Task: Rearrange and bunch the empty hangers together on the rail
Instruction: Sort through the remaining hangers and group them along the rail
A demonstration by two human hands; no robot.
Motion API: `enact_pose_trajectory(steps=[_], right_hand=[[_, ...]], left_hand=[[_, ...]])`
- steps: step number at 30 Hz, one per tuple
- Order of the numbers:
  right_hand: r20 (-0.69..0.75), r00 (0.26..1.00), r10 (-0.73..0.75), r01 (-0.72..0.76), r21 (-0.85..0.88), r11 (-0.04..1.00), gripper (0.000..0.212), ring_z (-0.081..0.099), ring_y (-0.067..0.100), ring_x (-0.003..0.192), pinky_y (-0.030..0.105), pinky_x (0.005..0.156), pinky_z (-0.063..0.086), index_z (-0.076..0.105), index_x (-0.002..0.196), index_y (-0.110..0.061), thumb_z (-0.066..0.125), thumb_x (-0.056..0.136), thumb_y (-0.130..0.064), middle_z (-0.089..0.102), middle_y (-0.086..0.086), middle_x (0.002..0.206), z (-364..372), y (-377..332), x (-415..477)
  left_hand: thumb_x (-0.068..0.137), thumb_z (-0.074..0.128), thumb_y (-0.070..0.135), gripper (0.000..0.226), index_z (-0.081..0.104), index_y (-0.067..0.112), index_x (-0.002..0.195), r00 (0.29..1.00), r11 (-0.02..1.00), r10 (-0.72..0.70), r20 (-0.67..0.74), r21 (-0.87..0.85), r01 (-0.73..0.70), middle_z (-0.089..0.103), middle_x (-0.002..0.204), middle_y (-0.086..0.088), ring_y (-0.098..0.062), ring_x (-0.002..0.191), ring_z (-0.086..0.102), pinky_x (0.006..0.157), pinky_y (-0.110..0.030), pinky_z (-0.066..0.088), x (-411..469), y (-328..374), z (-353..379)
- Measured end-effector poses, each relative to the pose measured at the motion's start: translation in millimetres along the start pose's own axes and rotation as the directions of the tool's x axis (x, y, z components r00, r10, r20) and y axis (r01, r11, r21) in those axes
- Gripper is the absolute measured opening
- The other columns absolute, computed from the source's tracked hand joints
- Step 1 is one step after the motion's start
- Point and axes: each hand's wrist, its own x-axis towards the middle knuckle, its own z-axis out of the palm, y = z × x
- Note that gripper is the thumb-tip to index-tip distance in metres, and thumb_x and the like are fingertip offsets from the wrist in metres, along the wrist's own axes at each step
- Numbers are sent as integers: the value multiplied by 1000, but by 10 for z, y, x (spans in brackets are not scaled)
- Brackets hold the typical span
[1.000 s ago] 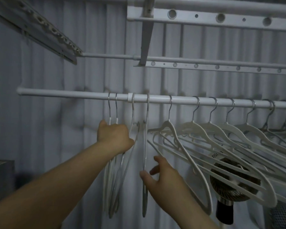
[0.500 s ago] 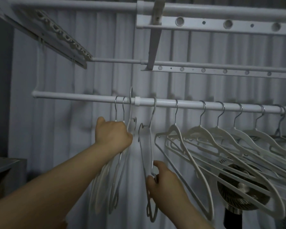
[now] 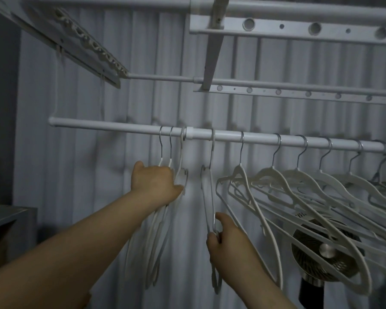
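Fingers of left hand hidden behind bunched hangers – dim.

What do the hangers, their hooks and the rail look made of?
Hangers: matte off-white, moulded notches, probably plastic, maybe flocked.
Hooks: thin shiny grey wire, likely steel.
Rail: smooth white tube with a collar joint, probably painted metal.

White matt plastic hangers with shiny metal hooks hang on a smooth white painted metal rail.
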Motion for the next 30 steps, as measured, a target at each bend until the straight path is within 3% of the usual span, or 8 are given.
enact_pose_trajectory(steps=[5,9,11,13,15,22,27,30], right_hand=[[-77,995,-65,58,-91,994,58,56,17,86,28,76,45,14,144,-23,42,93,-27,50,-1,80,-102,-66,-120],[-184,955,-232,167,-311,936,59,42,13,125,26,98,37,12,144,-27,39,93,-39,38,-6,138,-233,-171,-224],[-221,930,-295,207,-349,914,56,35,14,130,26,101,34,22,142,-24,43,92,-37,35,-6,139,-240,-202,-238],[-264,899,-349,240,-369,898,49,45,21,121,31,95,40,41,133,-17,53,87,-29,48,1,130,-176,-209,-231],[-366,820,-440,271,-430,862,40,57,24,98,34,78,51,59,114,-11,59,76,-25,64,8,107,-99,-207,-213],[-448,683,-577,455,-358,815,38,43,10,90,15,79,35,64,100,-12,42,75,-31,65,3,93,82,-607,-237],[-300,850,-432,410,-138,902,35,44,0,104,9,83,30,49,125,-25,47,91,-28,48,-14,107,306,-935,-161],[-269,896,-353,292,-239,926,43,39,8,124,14,91,28,41,134,-24,45,92,-32,49,-10,133,407,-1006,-29]], left_hand=[[83,46,58,44,58,16,84,977,957,-104,-189,-285,47,65,97,-4,-24,99,58,89,-32,36,-114,-127,34],[81,57,50,61,43,14,129,964,782,-257,-67,-600,167,49,131,-7,-25,120,48,93,-31,38,-227,-279,86],[82,59,45,56,45,15,127,951,606,-289,107,-749,268,56,117,-2,-23,114,52,82,-26,40,-268,-309,101],[85,58,38,25,58,17,100,946,479,-263,188,-826,297,57,87,1,-20,92,54,63,-22,38,-306,-364,156],[87,57,35,26,58,13,73,943,404,-217,252,-856,322,54,69,-2,-19,72,51,54,-20,34,-328,-436,203],[87,58,18,29,56,10,59,933,198,-109,343,-912,359,49,28,4,-7,26,41,35,-9,30,-339,-584,292],[86,50,2,18,53,5,68,962,93,-99,254,-960,263,43,49,-9,-5,25,33,34,-11,26,-305,-762,345],[86,50,2,11,58,6,80,965,30,-118,233,-971,238,42,52,-9,-2,22,34,31,-8,24,-281,-868,362]])
